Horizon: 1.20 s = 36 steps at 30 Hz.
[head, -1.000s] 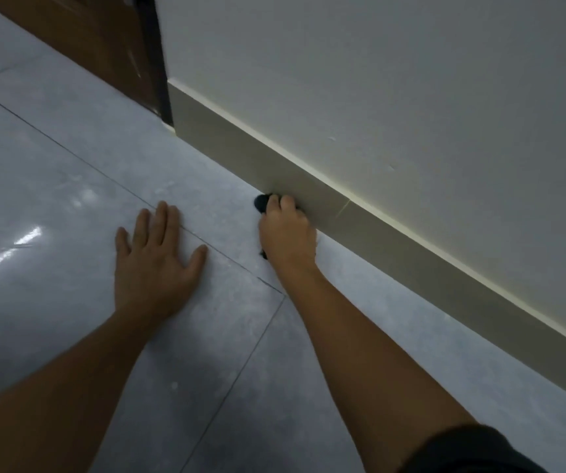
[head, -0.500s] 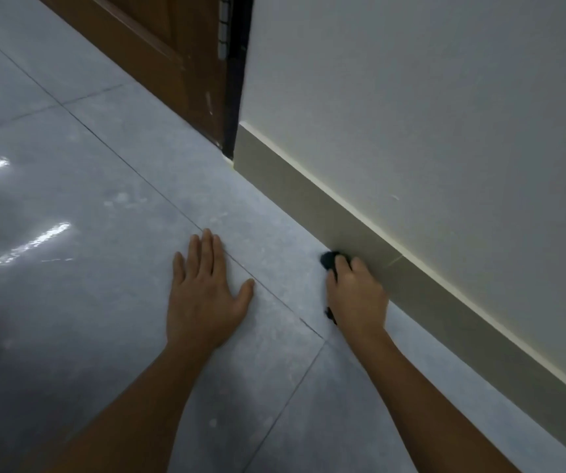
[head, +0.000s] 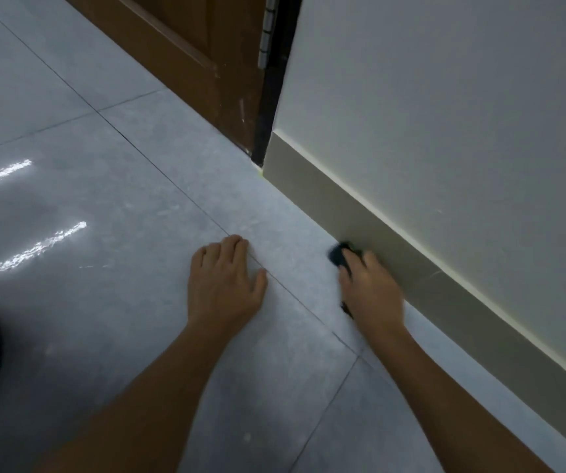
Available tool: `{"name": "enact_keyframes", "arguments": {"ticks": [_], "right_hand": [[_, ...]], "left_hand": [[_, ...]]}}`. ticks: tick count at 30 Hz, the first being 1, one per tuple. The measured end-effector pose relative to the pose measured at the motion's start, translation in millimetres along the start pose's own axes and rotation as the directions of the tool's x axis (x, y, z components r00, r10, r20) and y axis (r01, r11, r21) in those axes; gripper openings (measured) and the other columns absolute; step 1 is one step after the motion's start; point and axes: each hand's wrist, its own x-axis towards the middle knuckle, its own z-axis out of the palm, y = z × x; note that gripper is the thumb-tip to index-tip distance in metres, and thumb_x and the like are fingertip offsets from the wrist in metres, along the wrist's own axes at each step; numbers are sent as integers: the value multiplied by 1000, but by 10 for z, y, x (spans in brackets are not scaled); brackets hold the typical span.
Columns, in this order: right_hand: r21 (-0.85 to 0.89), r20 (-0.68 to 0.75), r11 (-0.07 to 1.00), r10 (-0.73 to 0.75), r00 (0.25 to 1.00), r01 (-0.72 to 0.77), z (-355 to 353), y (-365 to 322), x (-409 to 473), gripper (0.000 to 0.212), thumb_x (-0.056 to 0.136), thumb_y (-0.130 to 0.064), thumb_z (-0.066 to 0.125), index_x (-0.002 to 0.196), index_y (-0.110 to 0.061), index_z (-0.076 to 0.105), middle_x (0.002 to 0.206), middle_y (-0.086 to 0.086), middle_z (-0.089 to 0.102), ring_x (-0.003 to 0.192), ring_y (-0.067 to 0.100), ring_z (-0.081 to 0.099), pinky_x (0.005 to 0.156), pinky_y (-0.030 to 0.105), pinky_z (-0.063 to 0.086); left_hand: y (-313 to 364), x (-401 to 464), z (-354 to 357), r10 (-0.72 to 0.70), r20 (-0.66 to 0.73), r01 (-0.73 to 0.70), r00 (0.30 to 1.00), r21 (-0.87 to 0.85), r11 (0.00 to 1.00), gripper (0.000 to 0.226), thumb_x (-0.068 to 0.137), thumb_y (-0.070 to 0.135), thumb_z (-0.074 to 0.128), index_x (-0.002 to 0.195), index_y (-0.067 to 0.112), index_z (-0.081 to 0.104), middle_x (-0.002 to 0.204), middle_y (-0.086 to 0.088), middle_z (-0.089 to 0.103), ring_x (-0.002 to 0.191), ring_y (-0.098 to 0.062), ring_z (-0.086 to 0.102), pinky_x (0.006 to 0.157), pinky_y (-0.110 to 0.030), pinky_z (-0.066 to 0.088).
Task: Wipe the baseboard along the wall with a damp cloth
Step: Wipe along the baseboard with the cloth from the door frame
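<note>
Now the right hand [head: 372,290] presses a dark cloth [head: 337,254], fingers clenched on it, against the baseboard [head: 308,175]; the far stretch toward the door [head: 206,46] seems left, while the left hand [head: 223,285] lies flat on the floor [head: 104,131].

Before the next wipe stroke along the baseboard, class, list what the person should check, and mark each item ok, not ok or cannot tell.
1. Cloth in right hand: ok, the dark cloth shows past the fingers.
2. Cloth against baseboard: ok, pressed at its lower part.
3. Left hand braced flat on floor: ok.
4. Floor free of objects up to the door: ok.
5. Cloth damp: cannot tell.
6. Baseboard clean behind the hand: cannot tell, a faint scuff shows near its top edge.
</note>
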Motion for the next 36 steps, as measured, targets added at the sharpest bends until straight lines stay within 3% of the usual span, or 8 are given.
{"name": "enact_keyframes", "arguments": {"ticks": [5, 8, 12, 16, 20, 29, 32, 36], "right_hand": [[-50, -26, 997, 51, 998, -53, 1, 72, -104, 20, 69, 0, 78, 88, -3, 72, 69, 12, 59, 44, 23, 52, 38, 25, 43], [-43, -71, 999, -10, 997, 7, -80, -304, 373, 11, 72, 2, 72, 81, -3, 69, 71, 13, 60, 48, 26, 56, 41, 24, 38], [-12, 3, 998, -56, 998, 56, 9, -991, 956, 24, 94, -8, 44, 108, -8, 63, 109, 11, 59, 89, 29, 62, 63, 33, 45], [-51, 26, 993, -109, 994, 111, 39, -1462, 1358, 29, 97, -7, 38, 111, -7, 63, 117, 10, 57, 97, 27, 62, 71, 34, 49], [-35, 19, 995, -97, 995, 98, 158, -1280, 1254, 27, 97, -10, 40, 112, -11, 61, 113, 10, 56, 91, 29, 62, 62, 33, 42], [-31, 64, 988, 156, 986, -154, -46, -200, 65, 31, 97, -21, 46, 125, -17, 58, 102, 8, 58, 80, 24, 57, 64, 30, 44], [-88, 42, 993, 86, 995, -83, -14, -387, 315, 24, 92, -10, 49, 111, -10, 65, 99, 11, 60, 76, 28, 59, 57, 28, 37], [-267, -17, 918, -310, 951, 294, -35, -772, 657, 26, 79, -3, 53, 99, -7, 69, 82, 10, 62, 58, 25, 58, 42, 26, 34]], "left_hand": [[-334, 68, -90, -132, 56, 129, 990, 68, 989, 84, 86, 61, 10, 151, 11, -3, 160, -12, -5, 147, -27, -8, 117, -46, -9], [-219, 150, -98, -115, 29, 115, 993, 24, 993, 83, 86, 61, 9, 151, 12, -3, 160, -11, -3, 147, -26, -6, 117, -47, -7], [-230, 34, -18, -139, 20, 139, 990, 23, 990, 82, 87, 62, 12, 151, 13, -3, 160, -10, -4, 147, -26, -7, 118, -48, -7], [-271, 37, -21, -157, -1, 157, 988, 26, 987, 81, 88, 62, 12, 151, 15, -6, 160, -9, -5, 147, -25, -8, 117, -47, -8], [-362, 105, 1, -128, 19, 128, 992, 40, 991, 82, 86, 62, 11, 151, 15, -5, 160, -9, -6, 147, -24, -8, 117, -47, -8], [-413, 131, -48, -146, -4, 147, 989, 28, 989, 83, 84, 61, 9, 152, 13, 2, 160, -10, -1, 147, -26, -3, 117, -48, -6], [-452, 148, -60, -168, -10, 168, 986, 27, 985, 81, 87, 60, 14, 152, 13, 4, 160, -11, 2, 147, -27, -1, 117, -49, -5], [-524, 40, -37, -189, 26, 188, 982, 38, 981, 79, 89, 60, 17, 152, 14, 4, 161, -10, 1, 148, -26, -2, 117, -49, -3]]}}
